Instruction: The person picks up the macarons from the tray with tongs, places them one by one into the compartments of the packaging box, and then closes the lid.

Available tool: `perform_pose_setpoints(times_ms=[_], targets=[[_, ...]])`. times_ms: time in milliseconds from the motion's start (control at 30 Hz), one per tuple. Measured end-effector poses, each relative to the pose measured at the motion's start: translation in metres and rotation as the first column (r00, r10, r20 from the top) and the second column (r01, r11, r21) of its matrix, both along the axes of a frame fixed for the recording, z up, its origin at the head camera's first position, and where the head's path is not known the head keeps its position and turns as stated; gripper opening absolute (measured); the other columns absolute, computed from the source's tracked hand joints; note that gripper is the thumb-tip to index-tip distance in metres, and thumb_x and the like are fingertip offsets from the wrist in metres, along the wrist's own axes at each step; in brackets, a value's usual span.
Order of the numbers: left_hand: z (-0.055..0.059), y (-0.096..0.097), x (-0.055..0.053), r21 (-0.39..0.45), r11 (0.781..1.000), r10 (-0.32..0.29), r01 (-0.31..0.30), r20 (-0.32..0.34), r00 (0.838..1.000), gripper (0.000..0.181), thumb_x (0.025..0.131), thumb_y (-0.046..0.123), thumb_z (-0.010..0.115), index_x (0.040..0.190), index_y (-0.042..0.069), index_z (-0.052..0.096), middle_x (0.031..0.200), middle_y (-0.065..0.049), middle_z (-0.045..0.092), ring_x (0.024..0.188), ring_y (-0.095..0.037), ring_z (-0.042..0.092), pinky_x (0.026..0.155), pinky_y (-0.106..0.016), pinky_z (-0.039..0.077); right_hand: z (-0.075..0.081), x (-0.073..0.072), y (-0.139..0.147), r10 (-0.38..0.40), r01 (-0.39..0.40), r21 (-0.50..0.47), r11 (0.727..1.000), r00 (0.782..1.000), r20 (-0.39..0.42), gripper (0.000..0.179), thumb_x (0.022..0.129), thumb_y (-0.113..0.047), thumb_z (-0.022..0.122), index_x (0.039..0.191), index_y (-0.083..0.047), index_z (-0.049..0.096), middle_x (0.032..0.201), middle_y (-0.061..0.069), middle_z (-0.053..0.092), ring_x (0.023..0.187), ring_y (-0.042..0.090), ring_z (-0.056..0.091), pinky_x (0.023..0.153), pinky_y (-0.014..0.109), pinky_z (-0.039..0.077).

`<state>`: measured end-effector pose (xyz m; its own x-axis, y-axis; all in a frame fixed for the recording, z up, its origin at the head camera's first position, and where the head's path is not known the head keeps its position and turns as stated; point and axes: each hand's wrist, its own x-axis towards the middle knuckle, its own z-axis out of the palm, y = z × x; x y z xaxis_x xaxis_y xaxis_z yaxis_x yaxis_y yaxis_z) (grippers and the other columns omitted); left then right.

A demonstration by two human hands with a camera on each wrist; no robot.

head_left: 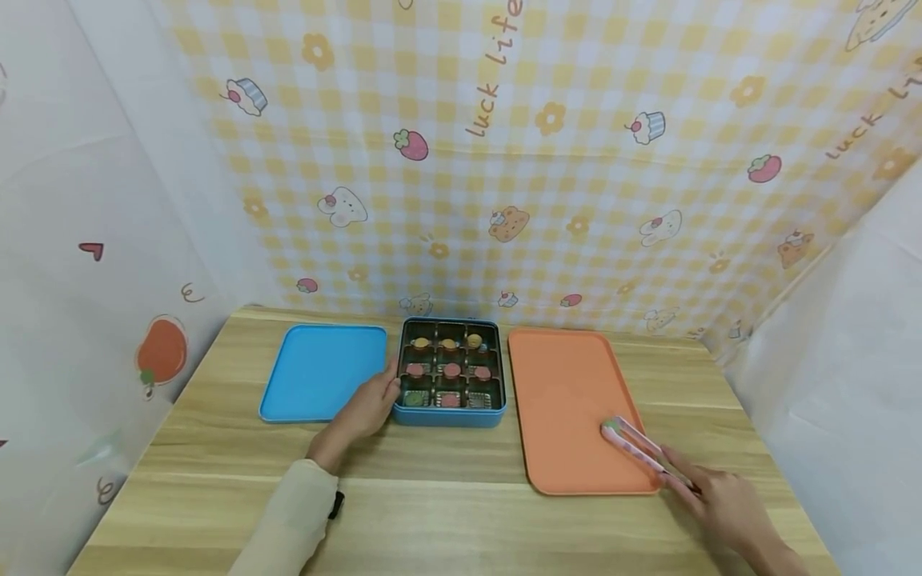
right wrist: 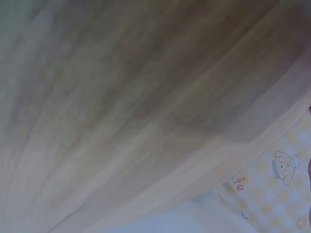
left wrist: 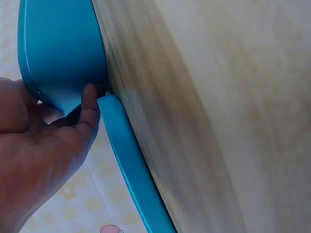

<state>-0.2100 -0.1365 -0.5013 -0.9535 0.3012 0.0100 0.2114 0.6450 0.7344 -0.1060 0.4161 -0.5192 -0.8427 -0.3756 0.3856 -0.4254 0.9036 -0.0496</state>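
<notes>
My left hand [head_left: 369,406] rests against the left side of a blue tin box [head_left: 448,417], fingertips on its wall near the table in the left wrist view. The box has a divided tray, with yellow-orange pieces in the back row and pink ones [head_left: 451,370] in the middle row. In front sit a green piece [head_left: 414,398] and a pink piece [head_left: 450,400]; the front right compartment shows only its clear liner. My right hand [head_left: 731,508] grips a pair of pale tongs [head_left: 634,451], their tips at a small green piece [head_left: 611,423] over the orange tray [head_left: 569,384].
A flat blue lid [head_left: 327,372] lies left of the box, its edge close to my left hand. Wood-grain table [head_left: 461,512] shows in front of the box and tray. Behind stands a yellow checked cloth [head_left: 446,176]; white cloth hangs at both sides.
</notes>
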Motion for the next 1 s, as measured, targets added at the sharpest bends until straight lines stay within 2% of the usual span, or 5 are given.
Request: perform_pose_setpoints(times_ms=[100, 300, 700, 900, 1000], targets=[[0.000, 0.000, 0.001, 0.001, 1.000, 0.004, -0.004, 0.006, 1.000, 0.054, 0.108, 0.010, 0.034, 0.153, -0.011, 0.014, 0.149, -0.034, 0.035, 0.138, -0.045, 0.038, 0.109, -0.057, 0.036, -0.001, -0.002, -0.002, 0.001, -0.001, 0.017, 1.000, 1.000, -0.023, 0.049, 0.076, -0.024, 0.083, 0.123, -0.015, 0.072, 0.058, -0.023, 0.029, 0.051, -0.005, 0.024, 0.047, 0.020, 0.026], [-0.001, 0.000, 0.001, 0.000, 1.000, -0.004, 0.004, -0.005, 1.000, 0.054, 0.107, 0.009, 0.035, 0.151, -0.014, 0.015, 0.146, -0.036, 0.037, 0.135, -0.046, 0.040, 0.106, -0.057, 0.040, -0.002, -0.004, -0.008, 0.004, -0.003, 0.018, 1.000, 0.999, -0.041, 0.047, 0.076, -0.024, 0.082, 0.121, -0.013, 0.073, 0.057, -0.022, 0.029, 0.051, -0.004, 0.024, 0.047, 0.019, 0.024], [-0.002, 0.001, -0.001, 0.003, 1.000, 0.002, -0.001, -0.021, 1.000, 0.053, 0.107, 0.008, 0.035, 0.152, -0.013, 0.015, 0.145, -0.036, 0.042, 0.134, -0.046, 0.043, 0.105, -0.057, 0.041, 0.005, -0.013, -0.033, 0.047, -0.056, -0.092, 0.994, 0.994, -0.100, 0.050, 0.075, -0.021, 0.084, 0.122, -0.010, 0.072, 0.057, -0.025, 0.028, 0.051, -0.012, 0.015, 0.044, 0.011, 0.019], [-0.002, 0.002, -0.002, 0.022, 1.000, 0.011, -0.011, 0.014, 1.000, 0.055, 0.108, 0.011, 0.034, 0.154, -0.008, 0.013, 0.148, -0.032, 0.041, 0.137, -0.042, 0.042, 0.108, -0.055, 0.039, 0.006, -0.022, -0.054, 0.112, -0.141, -0.153, 0.978, 0.976, -0.189, 0.042, 0.088, -0.036, 0.074, 0.119, -0.008, 0.074, 0.053, -0.023, 0.029, 0.051, -0.013, 0.012, 0.043, 0.009, 0.017], [-0.003, 0.001, -0.003, 0.023, 1.000, 0.015, -0.015, 0.021, 1.000, 0.054, 0.108, 0.012, 0.034, 0.154, -0.009, 0.014, 0.151, -0.031, 0.036, 0.139, -0.043, 0.037, 0.110, -0.056, 0.036, 0.006, -0.025, -0.067, 0.132, -0.167, -0.174, 0.971, 0.972, -0.195, 0.043, 0.092, -0.042, 0.069, 0.118, -0.008, 0.074, 0.053, -0.022, 0.029, 0.051, -0.012, 0.014, 0.043, 0.009, 0.017]])
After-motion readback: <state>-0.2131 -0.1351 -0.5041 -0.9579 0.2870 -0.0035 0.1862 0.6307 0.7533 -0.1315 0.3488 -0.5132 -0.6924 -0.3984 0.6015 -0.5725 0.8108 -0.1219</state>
